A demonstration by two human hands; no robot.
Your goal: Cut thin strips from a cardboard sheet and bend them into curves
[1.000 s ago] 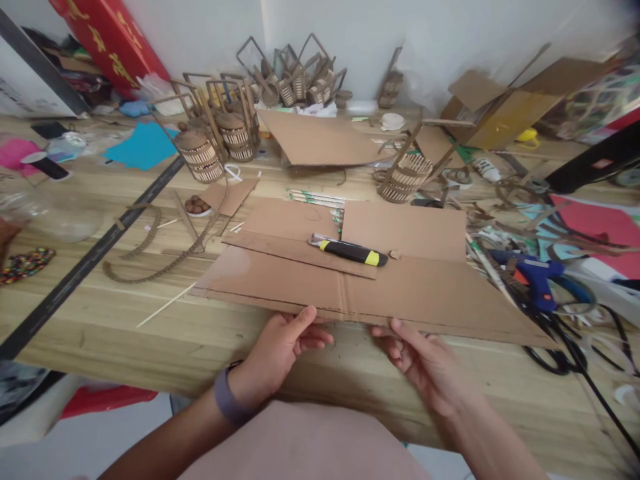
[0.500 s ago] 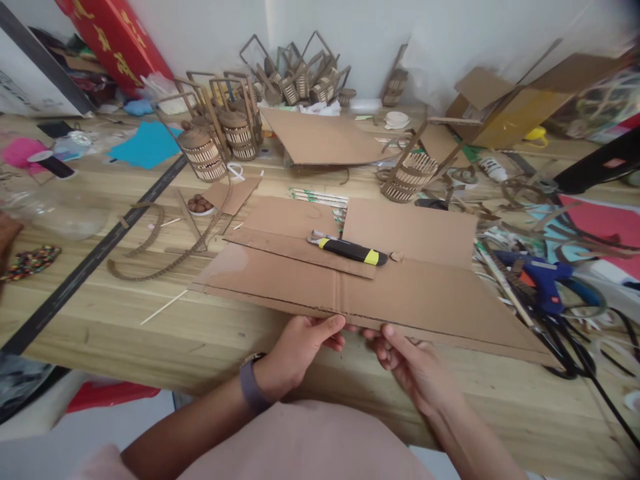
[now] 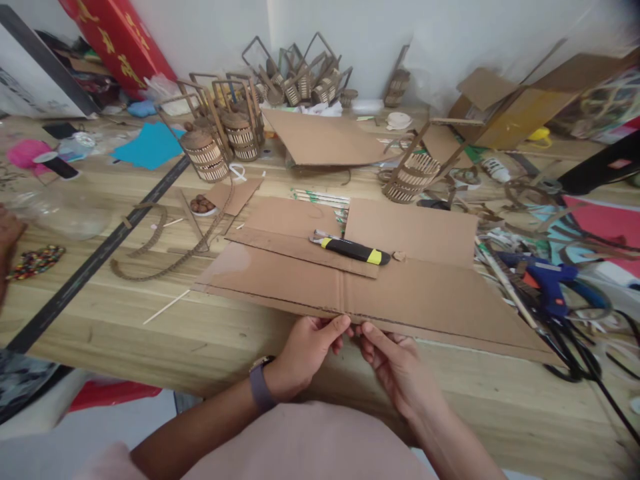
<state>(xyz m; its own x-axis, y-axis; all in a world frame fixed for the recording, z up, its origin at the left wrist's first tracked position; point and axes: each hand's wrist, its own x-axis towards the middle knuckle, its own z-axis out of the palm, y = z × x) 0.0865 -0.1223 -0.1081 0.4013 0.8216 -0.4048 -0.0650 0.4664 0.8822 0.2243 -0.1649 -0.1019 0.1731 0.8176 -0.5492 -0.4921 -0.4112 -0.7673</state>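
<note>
A large sheet of brown cardboard (image 3: 415,300) lies in front of me, its near edge reaching towards the table's front. My left hand (image 3: 313,350) pinches that edge near the middle crease, thumb on top and fingers underneath. Close beside it, my right hand (image 3: 393,357) grips the same edge, with its fingertips partly hidden below the sheet. A narrower cardboard strip (image 3: 300,252) rests on the sheet, and a black and yellow utility knife (image 3: 355,251) lies across it. Another cardboard piece (image 3: 413,227) is behind the knife on the right.
Small woven baskets (image 3: 207,157) with tall handles stand at the back left, and another basket (image 3: 413,177) at back right. A blue glue gun (image 3: 550,283) and black-handled scissors (image 3: 575,360) lie at right. Another person's hand (image 3: 9,230) shows at the left edge, near beads (image 3: 37,261).
My right hand has slid left along the cardboard edge, closer to my left hand. The other person's hand shows more at the left. The view has shifted slightly.
</note>
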